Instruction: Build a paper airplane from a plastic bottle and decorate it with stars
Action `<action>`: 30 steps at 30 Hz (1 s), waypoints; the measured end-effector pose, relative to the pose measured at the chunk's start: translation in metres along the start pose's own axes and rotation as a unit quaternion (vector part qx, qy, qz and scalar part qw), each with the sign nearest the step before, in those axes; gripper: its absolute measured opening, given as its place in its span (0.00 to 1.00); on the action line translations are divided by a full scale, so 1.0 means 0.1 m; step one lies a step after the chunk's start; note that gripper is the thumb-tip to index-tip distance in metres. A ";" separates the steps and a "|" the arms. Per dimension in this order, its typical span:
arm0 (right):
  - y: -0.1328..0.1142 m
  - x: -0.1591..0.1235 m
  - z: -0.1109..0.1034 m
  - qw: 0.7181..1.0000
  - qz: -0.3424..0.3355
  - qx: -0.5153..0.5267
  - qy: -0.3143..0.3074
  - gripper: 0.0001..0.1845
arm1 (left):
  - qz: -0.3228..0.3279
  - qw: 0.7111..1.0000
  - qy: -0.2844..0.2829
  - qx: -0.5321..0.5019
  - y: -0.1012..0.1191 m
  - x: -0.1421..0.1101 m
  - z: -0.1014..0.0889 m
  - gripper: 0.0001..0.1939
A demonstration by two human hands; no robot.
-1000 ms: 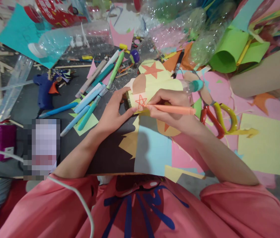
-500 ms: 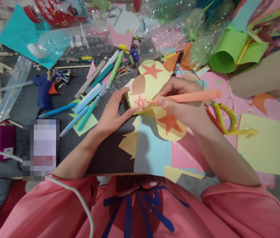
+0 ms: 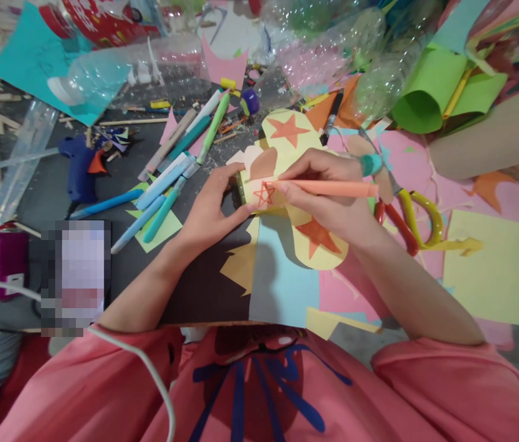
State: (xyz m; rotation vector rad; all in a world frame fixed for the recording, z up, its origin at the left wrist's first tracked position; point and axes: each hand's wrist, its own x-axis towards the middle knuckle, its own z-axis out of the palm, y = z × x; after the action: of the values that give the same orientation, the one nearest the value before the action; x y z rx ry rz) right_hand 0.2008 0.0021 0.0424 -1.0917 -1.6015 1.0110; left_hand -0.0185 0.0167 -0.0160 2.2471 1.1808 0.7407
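My right hand (image 3: pixel 328 187) pinches an orange marker (image 3: pixel 333 188), its tip on the top of an outlined star (image 3: pixel 265 195). That star is drawn in orange on a pale strip of a yellow paper craft (image 3: pixel 280 161). Rounded yellow flaps stick out from the craft, one bearing a filled orange star (image 3: pixel 288 131) above and another a filled star (image 3: pixel 317 238) below. My left hand (image 3: pixel 216 212) grips the craft's left end between thumb and fingers. Under it lies a light blue sheet (image 3: pixel 282 276).
Several markers (image 3: pixel 167 184) lie left of centre, near a blue glue gun (image 3: pixel 78 169) and a phone (image 3: pixel 82 270). Yellow-handled scissors (image 3: pixel 420 218) are at right. Plastic bottles (image 3: pixel 149 70) and a green paper roll (image 3: pixel 429 92) fill the back. Another person's arm (image 3: pixel 494 135) reaches in.
The marker tip has moved left and up, from beside the star onto its top point. My right hand has shifted slightly left; my left hand keeps its hold.
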 end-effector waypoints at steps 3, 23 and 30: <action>0.01 0.00 0.00 1.000 0.001 -0.007 -0.008 0.11 | 0.004 1.000 0.001 -0.006 -0.01 0.00 0.00 0.31; 0.01 -0.01 -0.01 1.000 0.006 -0.006 0.013 0.13 | 0.008 1.000 0.006 0.004 -0.01 0.00 0.00 0.29; -0.02 -0.02 0.01 1.000 0.019 0.010 -0.002 0.09 | -0.003 1.000 -0.001 -0.002 0.00 0.00 0.00 0.30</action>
State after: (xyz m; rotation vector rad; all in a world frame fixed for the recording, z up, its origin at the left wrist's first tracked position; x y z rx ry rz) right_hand 0.2002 0.0000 0.0436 -1.1116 -1.5755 1.0524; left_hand -0.0187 0.0171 -0.0161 2.2387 1.1839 0.7376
